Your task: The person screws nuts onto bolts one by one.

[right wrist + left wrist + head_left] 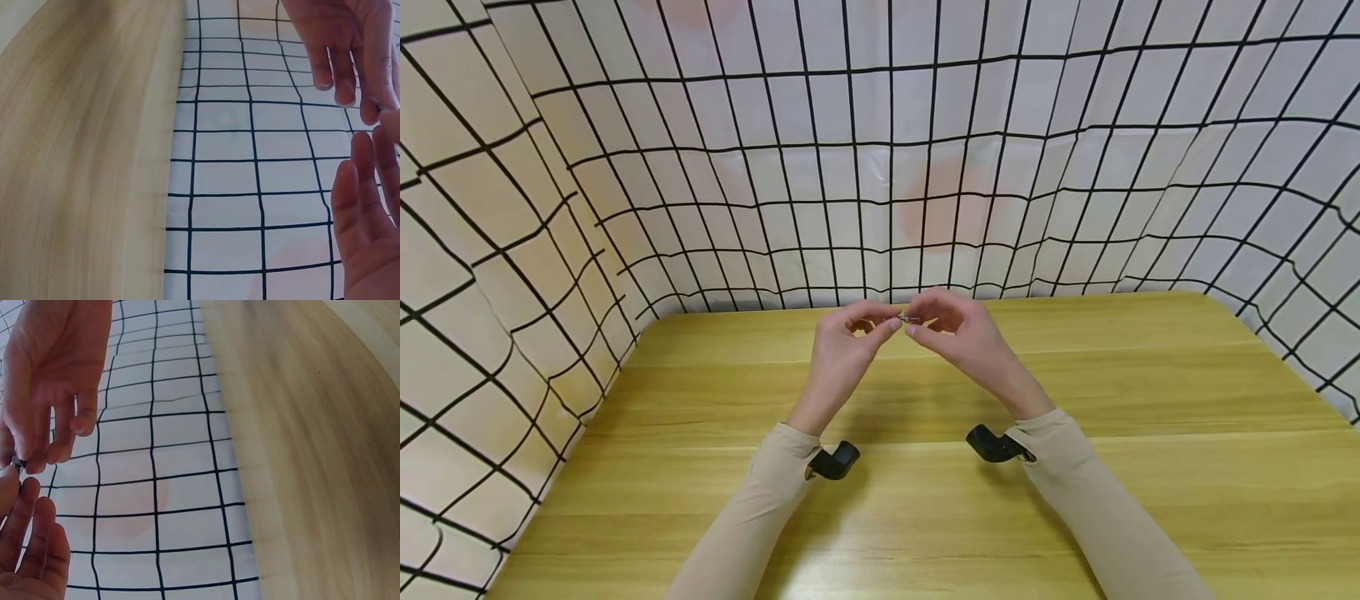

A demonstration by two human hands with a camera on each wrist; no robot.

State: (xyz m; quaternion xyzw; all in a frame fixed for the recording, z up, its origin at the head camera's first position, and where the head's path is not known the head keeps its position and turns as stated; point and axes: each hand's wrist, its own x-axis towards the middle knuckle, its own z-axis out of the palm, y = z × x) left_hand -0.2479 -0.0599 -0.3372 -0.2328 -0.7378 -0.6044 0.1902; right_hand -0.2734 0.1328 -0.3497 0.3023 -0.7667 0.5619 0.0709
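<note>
Over the far part of the table, a tiny silvery screw-like piece [908, 318] bridges the fingertips of both hands. The left hand [848, 346] pinches it between thumb and forefinger. From the other side, the thumb and forefinger of the right hand [966, 337] close in around its right end. In the left wrist view the metal piece [17, 464] shows as a glint with a dark end, at the meeting fingertips. The right wrist view has the left hand [356, 37] above and the right hand [372, 219] below, their fingers hiding the piece.
Beneath the hands lies a wood-grain table [700, 500]. A white curtain with a black grid [820, 167] hangs along its back and both sides. Each wrist carries a black camera mount, one at the left cuff [835, 461], one at the right cuff [992, 444].
</note>
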